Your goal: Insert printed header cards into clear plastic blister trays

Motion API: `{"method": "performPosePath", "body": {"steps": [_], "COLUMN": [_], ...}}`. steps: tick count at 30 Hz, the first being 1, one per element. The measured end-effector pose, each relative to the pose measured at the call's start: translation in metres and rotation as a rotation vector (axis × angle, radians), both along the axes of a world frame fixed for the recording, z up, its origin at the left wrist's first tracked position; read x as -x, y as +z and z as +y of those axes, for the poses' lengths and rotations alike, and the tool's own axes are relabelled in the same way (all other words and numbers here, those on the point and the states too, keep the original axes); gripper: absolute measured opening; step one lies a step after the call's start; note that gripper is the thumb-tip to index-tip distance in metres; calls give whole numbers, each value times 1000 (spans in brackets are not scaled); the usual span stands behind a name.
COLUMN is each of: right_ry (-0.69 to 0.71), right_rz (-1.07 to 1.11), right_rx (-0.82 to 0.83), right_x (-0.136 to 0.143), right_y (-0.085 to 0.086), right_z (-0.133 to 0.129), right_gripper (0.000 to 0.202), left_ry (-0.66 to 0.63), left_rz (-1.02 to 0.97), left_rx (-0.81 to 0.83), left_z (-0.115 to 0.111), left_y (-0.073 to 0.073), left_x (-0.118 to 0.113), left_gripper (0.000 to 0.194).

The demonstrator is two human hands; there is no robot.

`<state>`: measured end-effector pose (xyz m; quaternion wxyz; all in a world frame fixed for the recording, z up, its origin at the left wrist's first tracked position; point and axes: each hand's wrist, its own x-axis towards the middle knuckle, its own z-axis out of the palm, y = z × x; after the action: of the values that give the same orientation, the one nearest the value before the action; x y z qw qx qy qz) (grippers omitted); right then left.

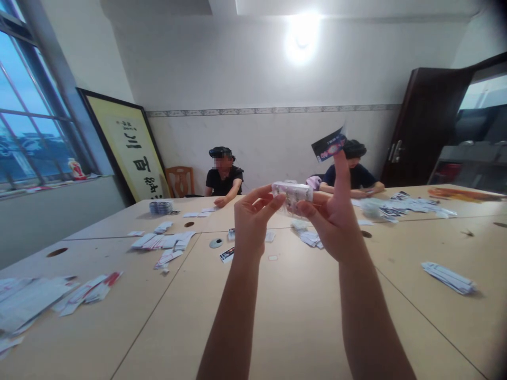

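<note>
Packet (292,190): 2 hands (251,214) pinch its edges (card (328,145) at right fingertip (340,158)), well above tabletop (293,316).

i see the left forearm (232,306) and the right forearm (366,306), both bare, reaching forward and slanting in toward each other. the left hand (253,214) and the right hand (332,214) are raised, near but apart. each pinches with its thumb turned inward; the right's index finger (341,177) points straight up.
</note>
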<state>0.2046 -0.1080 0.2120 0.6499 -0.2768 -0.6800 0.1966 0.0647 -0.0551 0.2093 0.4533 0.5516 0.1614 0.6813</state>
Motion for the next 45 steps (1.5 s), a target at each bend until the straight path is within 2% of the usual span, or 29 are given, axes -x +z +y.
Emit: {"method": "performPosePath", "body": {"steps": [8,16,20,24,29,34,45], "right_ry": [-121,-115,-113,-91,-20,5,50], "right_rz": [-7,-24,-7,13,52,37,71], "right_rx": [-42,-11,1,29,65,110,97], "right_x": [7,11,12,11,8,4,-5], "right_y": [-2,3,6,7,8,7,7], "right_z": [-4,-17,-23,-23,-22,-22,-17], "right_gripper": [94,84,89,102,105,105,106], "left_ry": [-72,-120,-134,-124,52,138,61], "left_rz": [-155,-304,-307,-228,-37,70,92], "left_rx": [2,-37,-62,-84,-160,-160,-128], "left_z": [-10,-13,-14,-10,-7,-12,-5], "left_y": [1,-1,-1,-2,-3,0,0], "left_x": [-15,-30,-30,-23,-10,-6,-4], "left_gripper": [18,10,10,10,14,21,18]}}
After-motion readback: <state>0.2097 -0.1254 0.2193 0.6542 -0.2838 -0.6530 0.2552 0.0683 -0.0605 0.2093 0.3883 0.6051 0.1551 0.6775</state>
